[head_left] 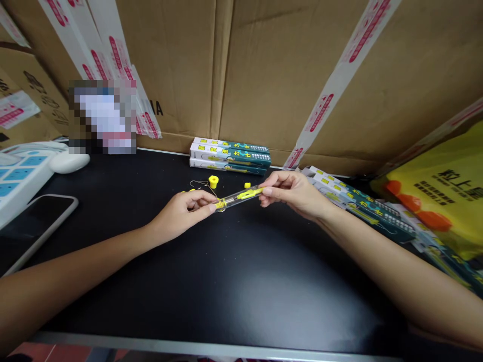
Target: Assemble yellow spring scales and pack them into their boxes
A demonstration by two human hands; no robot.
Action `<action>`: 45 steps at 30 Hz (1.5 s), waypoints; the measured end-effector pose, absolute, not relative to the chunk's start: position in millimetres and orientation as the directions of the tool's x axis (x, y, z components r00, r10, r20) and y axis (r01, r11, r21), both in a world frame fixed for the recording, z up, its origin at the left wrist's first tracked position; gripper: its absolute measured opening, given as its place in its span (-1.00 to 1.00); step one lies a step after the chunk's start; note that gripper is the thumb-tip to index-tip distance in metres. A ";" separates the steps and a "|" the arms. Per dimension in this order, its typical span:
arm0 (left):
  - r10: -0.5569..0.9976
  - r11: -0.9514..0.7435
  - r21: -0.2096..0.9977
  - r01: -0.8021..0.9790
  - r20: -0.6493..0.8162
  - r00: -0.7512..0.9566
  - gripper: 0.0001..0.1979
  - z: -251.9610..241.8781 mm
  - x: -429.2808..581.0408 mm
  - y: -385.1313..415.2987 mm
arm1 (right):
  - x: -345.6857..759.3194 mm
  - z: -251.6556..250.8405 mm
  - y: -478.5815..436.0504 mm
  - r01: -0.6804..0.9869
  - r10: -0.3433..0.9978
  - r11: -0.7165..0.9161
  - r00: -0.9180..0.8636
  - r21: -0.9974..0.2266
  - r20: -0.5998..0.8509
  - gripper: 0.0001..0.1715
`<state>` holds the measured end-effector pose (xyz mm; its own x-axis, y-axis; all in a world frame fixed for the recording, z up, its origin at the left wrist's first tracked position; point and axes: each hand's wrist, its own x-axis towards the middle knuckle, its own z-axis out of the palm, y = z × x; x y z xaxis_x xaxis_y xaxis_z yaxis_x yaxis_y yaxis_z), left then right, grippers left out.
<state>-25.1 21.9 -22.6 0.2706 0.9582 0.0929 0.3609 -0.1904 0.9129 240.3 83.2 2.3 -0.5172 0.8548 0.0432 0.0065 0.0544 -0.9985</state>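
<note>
A clear spring scale tube (234, 197) with yellow parts inside spans the space between my hands, slightly tilted up to the right above the black table (264, 281). My left hand (184, 207) is closed on its left end, where a yellow ring or band shows. The fingertips of my right hand (289, 191) pinch the other end around a yellow piece. Behind the tube stand a yellow cap (213, 181) and a smaller yellow piece (247, 185). A bent wire hook (199, 184) lies by my left fingers, and other yellow bits there are partly hidden.
Printed boxes (230, 157) are stacked against the large cardboard carton (271, 70). More boxes (362, 206) lie at right beside a yellow bag (441, 186). On the left are a power strip (28, 171), a white mouse-like object (70, 162) and a phone (35, 226).
</note>
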 end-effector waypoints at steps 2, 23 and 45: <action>0.955 -0.148 0.927 0.344 0.043 0.293 -0.71 -22.9 -24.9 21.4 | 243.1 5.0 85.9 0.001 0.859 0.056 -0.510 -0.998 0.048 -0.75; 0.952 -0.180 0.931 0.319 0.084 0.294 -0.64 -27.2 -26.3 23.9 | 244.5 8.1 87.6 0.012 0.813 0.064 -0.581 -0.998 0.045 -0.73; 0.949 -0.122 0.947 0.299 0.024 0.314 -0.67 -27.2 -29.9 26.5 | 306.2 35.3 119.1 0.898 0.898 0.433 -0.438 0.081 0.043 -0.75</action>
<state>-29.9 26.5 -27.2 0.3138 0.9492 0.0237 0.2986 -0.1224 0.9465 306.2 119.1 35.3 -0.4376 0.8981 0.0435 0.8975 0.4334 0.0812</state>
